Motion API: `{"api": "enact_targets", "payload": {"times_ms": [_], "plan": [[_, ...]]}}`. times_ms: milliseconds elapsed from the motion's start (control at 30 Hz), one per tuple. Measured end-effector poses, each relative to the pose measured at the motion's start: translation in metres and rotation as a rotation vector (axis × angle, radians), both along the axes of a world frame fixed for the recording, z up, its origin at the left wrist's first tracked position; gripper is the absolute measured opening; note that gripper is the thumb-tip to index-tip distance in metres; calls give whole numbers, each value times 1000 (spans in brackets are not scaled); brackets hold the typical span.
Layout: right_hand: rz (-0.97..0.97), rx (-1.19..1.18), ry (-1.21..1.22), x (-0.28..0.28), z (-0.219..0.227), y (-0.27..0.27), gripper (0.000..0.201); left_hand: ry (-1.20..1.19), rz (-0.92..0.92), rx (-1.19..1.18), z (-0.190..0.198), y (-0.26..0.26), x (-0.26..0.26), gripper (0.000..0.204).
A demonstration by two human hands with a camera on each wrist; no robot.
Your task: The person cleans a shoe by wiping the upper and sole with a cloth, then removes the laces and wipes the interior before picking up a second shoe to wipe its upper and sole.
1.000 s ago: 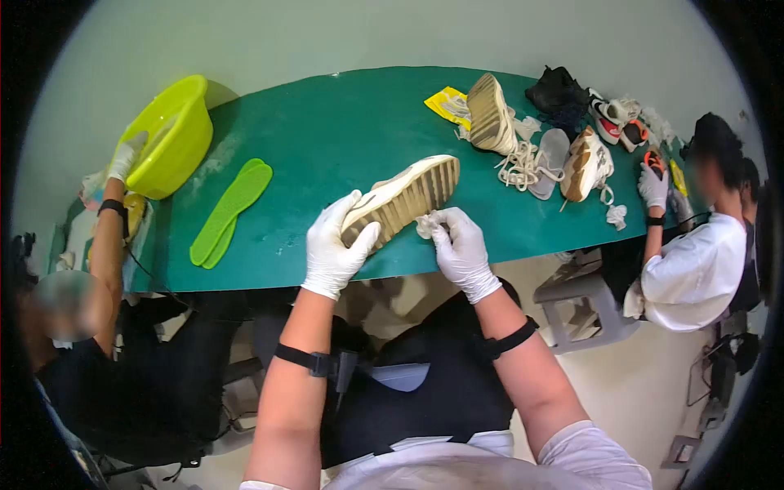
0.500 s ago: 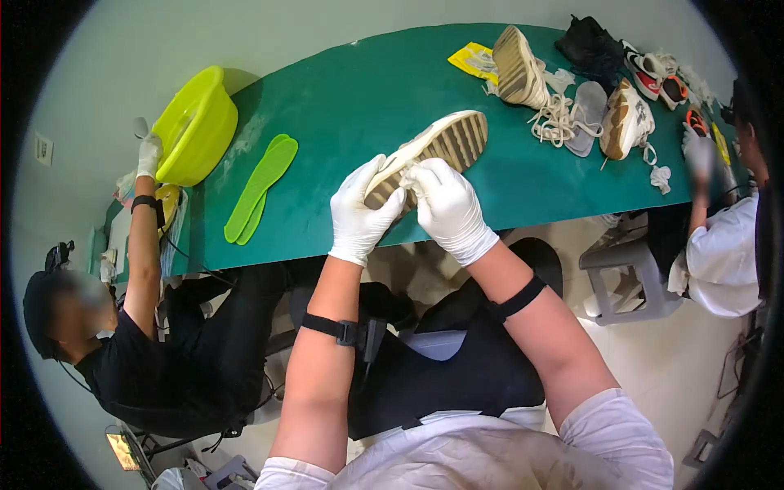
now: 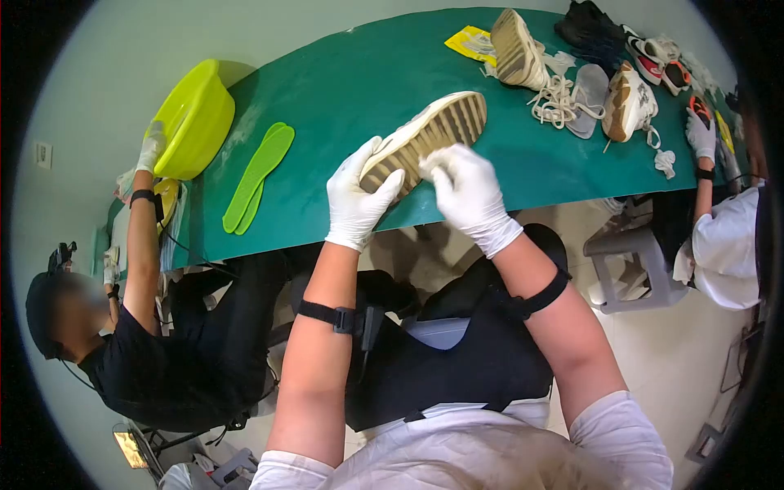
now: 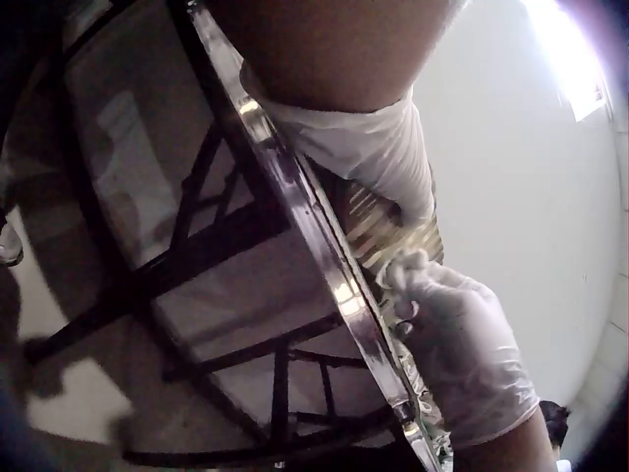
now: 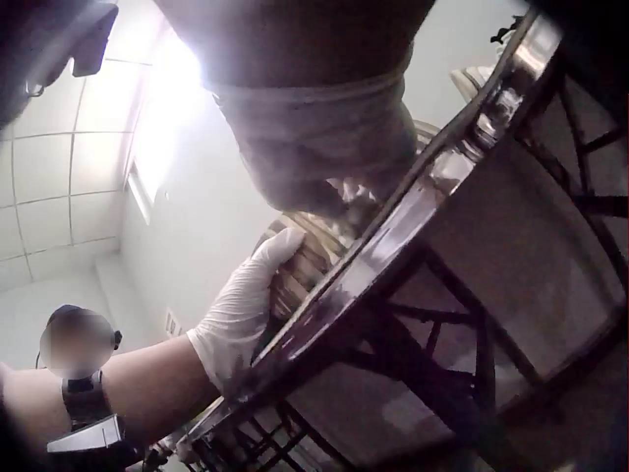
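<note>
A white shoe (image 3: 454, 121) is held sole up over the near part of the green table, its ribbed sole marked brown. My gloved left hand (image 3: 353, 198) grips one end, thumb across the sole. The gloved right hand (image 3: 470, 194) is at the sole's near side, slightly blurred. In the left wrist view, a crumpled white wipe (image 4: 405, 268) is pinched in the right fingers against the ribbed sole (image 4: 370, 224). The right wrist view shows the left hand (image 5: 244, 313) around the sole (image 5: 301, 277); the right hand (image 5: 319, 147) partly hides the wipe.
Green insoles (image 3: 260, 175) lie left of the shoe, near a yellow-green basin (image 3: 194, 122) touched by a person. At the right are another upturned shoe (image 3: 516, 53), laces (image 3: 554, 102), a grey insole (image 3: 588, 102), more shoes and a second person.
The right hand came from beside the shoe onto its sole, then shifted slightly right along it. The left hand keeps its grip. The head view has shifted.
</note>
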State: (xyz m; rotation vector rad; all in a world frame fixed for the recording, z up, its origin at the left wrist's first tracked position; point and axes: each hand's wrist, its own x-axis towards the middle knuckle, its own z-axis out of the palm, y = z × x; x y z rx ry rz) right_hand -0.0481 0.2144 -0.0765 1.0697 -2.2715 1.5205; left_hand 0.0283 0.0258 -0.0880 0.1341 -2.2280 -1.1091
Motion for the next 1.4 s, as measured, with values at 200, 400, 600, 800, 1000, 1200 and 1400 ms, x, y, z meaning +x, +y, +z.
{"api": "enact_targets", "payload": {"times_ms": [200, 400, 600, 800, 1000, 1200, 1400], "plan": [[-89, -121, 216, -13, 16, -16, 10, -21, 24, -38, 5, 2, 1, 57], [-122, 19, 258, -3, -8, -19, 14, -6, 24, -46, 2, 0, -1, 57], [-29, 199, 113, -8, -23, 6, 10, 11, 12, -34, 3, 3, -1, 56], [-23, -181, -95, -5, 1, -6, 9, 8, 26, -28, 1, 2, 0, 57], [-112, -91, 283, -10, 7, -28, 13, -6, 22, -70, 2, -1, -2, 58], [-95, -38, 196, -5, -7, -21, 10, -5, 22, -44, 1, 1, 0, 57], [-105, 128, 183, 0, -31, -2, 8, 68, 22, -46, -1, 2, -1, 59]]}}
